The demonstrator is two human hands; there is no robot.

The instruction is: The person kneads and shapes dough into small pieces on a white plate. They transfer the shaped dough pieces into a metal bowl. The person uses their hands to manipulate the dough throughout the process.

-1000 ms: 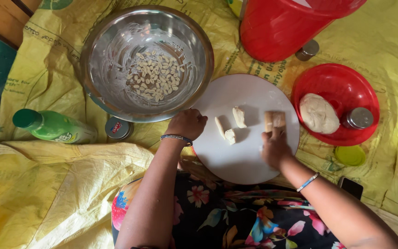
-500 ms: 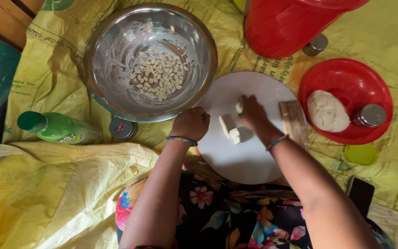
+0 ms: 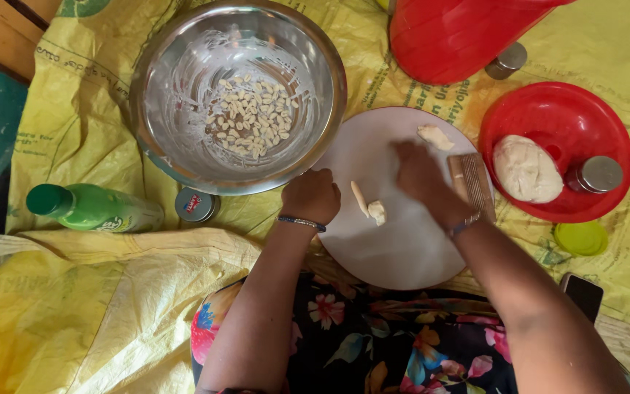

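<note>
- Left hand (image 3: 312,195): curled into a loose fist, resting on the left edge of the round white board (image 3: 402,241); whether it holds anything cannot be told.
- Right hand (image 3: 423,179): fingers flat, open, pressing on the board's middle; blurred.
- Dough pieces (image 3: 369,206): lying on the board between both hands.
- Green bottle (image 3: 94,208): lying on the yellow sheet (image 3: 74,131), left edge.
- Small round tin (image 3: 196,205): beside the steel bowl (image 3: 176,157).

One steel bowl (image 3: 183,131) holding many small dough bits (image 3: 250,117), too numerous to count. One white board (image 3: 395,241) bearing three dough pieces (image 3: 368,204). One red plate (image 3: 577,117) with one dough ball (image 3: 526,169). Two small steel tins (image 3: 598,174). One red bucket (image 3: 453,36). One green bottle (image 3: 92,208). One round cap (image 3: 196,205). One green lid (image 3: 581,238). One ridged wooden block (image 3: 473,184). Two hands (image 3: 312,195).
</note>
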